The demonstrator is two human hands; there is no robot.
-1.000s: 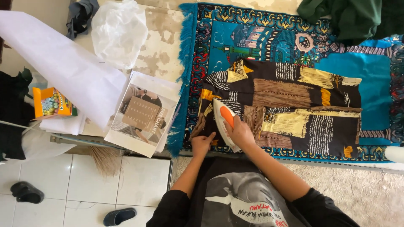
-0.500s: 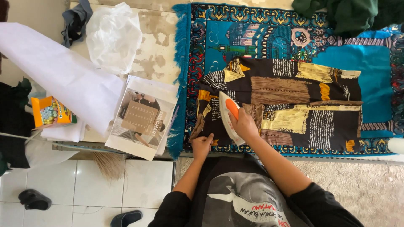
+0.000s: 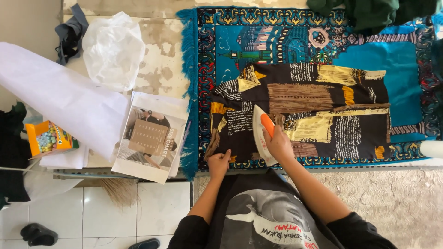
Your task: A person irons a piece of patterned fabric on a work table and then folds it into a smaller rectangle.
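A black, yellow and brown patterned garment lies flat on a blue patterned rug that covers the table. My right hand grips the orange handle of a white clothes iron, which rests on the near left part of the garment. My left hand presses down on the garment's near edge, just left of the iron, fingers curled onto the cloth.
Left of the rug lie a printed paper sheet, a large white sheet, a crumpled clear plastic bag and an orange box. Dark green cloth lies at the far right. Sandals sit on the tiled floor.
The iron and my right hand have slid slightly right along the garment. My left hand stays on the near edge. The view has shifted a little.
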